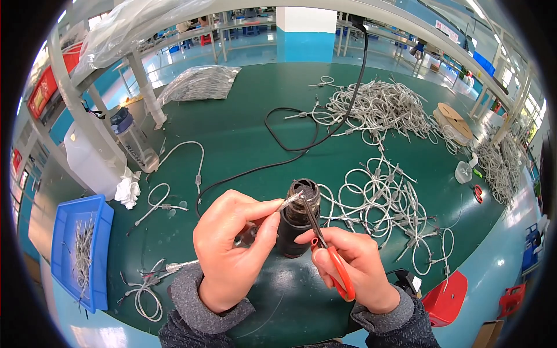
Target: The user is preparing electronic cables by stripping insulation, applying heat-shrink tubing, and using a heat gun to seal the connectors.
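Observation:
My left hand [235,249] pinches the frayed, silvery end of a thin grey cable [289,201] between thumb and forefinger. In my right hand [357,264] is a pair of scissors [342,274] with red-orange handles. Its narrow blades point up and away, their tips right beside the held cable end; whether they touch it, I cannot tell. Under both hands stands a black cylindrical holder [295,240] with a dark open top. Behind my left wrist lies a coiled grey cable [145,293] with bare coloured wire ends.
Looped grey cables [377,197] spread right of the holder, with a large heap [389,107] behind. A black cord [255,170] crosses the green table [243,133]. A blue tray [103,255] holds short wires at left, near a water bottle [134,142]. A spool [452,123] sits far right.

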Available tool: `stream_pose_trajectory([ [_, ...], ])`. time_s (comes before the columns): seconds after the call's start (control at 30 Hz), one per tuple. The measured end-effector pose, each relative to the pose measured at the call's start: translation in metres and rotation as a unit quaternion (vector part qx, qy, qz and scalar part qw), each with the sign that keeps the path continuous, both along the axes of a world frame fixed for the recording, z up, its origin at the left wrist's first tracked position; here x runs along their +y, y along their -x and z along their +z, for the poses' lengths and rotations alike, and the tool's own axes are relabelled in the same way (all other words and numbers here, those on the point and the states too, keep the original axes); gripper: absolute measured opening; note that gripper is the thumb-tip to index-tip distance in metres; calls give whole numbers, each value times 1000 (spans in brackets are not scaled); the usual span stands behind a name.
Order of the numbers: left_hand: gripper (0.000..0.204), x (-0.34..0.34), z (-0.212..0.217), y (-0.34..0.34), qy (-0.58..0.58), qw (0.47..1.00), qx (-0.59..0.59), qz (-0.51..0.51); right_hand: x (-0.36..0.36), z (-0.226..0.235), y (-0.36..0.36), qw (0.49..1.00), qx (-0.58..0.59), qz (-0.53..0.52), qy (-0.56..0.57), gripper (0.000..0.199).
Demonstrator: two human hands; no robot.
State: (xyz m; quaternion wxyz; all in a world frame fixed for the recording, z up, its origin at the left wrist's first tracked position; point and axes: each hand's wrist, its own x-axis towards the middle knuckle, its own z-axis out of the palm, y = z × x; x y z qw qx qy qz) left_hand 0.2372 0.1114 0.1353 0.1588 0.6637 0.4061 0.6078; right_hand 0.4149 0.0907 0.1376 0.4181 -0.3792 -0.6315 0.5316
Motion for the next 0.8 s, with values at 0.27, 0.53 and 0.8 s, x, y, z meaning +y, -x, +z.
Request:
stream_pose_trajectory([
  [0.27,21,0,1,-1,1,1000,10,1,2,-1,0,1000,-13,-11,-26,24],
  [0.53,21,-2,8,2,-14,998,54,15,1,4,-3,997,-53,-20,-55,22],
  [0.8,20,-2,11,6,-11,996,84,5,4,5,-6,990,-86,-32,-108,24],
])
